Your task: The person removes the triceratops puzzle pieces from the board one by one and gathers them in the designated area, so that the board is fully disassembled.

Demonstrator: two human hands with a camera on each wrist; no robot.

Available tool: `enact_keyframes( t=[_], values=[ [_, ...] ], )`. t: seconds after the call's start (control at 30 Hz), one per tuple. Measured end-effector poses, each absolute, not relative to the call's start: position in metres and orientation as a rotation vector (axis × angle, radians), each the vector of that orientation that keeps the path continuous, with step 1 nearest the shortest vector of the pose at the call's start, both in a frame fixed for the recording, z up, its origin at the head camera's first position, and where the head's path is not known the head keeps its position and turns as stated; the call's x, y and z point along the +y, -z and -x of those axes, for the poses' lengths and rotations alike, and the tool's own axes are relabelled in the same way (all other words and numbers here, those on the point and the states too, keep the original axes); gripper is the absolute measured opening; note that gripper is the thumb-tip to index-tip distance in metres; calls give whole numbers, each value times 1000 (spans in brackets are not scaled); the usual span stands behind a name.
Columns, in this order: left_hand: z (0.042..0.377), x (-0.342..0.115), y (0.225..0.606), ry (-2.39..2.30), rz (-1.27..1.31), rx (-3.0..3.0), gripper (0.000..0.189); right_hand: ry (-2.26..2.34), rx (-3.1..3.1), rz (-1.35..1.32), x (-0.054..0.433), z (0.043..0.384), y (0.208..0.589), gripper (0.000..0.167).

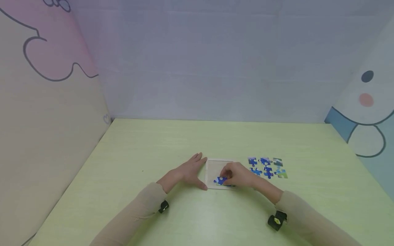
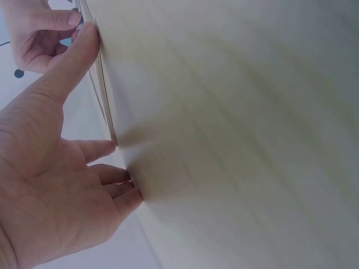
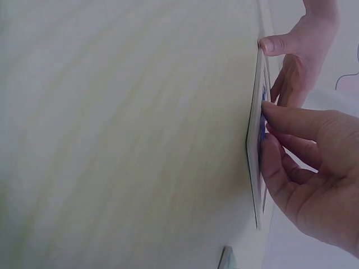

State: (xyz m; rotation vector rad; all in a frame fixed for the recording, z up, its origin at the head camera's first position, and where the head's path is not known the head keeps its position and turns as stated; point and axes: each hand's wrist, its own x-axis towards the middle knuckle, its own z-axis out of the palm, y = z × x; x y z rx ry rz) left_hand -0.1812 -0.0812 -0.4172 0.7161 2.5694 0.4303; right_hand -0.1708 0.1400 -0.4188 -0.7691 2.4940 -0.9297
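Observation:
A shallow, square, light-coloured puzzle tray [image 1: 212, 169] lies on the table in front of the person. My left hand [image 1: 192, 171] is spread along its left side, with the thumb and a finger touching the near and far corners. Over the tray's near right part, my right hand [image 1: 240, 175] pinches a blue jigsaw piece [image 1: 220, 180] between thumb and fingertips. The right wrist view shows the same blue jigsaw piece [image 3: 263, 124] low inside the tray's rim, mostly covered by the fingers. The right hand also hides the tray's right side.
Several loose jigsaw pieces [image 1: 268, 172] lie in two rows on the pale green table [image 1: 138, 143], right of the tray. Light wall panels [image 1: 215, 68] with cartoon drawings stand behind and at both sides. A small black device [image 1: 277, 220] sits on the right wrist.

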Motion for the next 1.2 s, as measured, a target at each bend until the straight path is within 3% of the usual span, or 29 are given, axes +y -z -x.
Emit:
enact_keyframes(
  t=[1.2],
  values=[
    [186, -83, 426, -449, -726, 2562, 108, 941, 2604, 627, 137, 166, 420, 17]
  ],
)
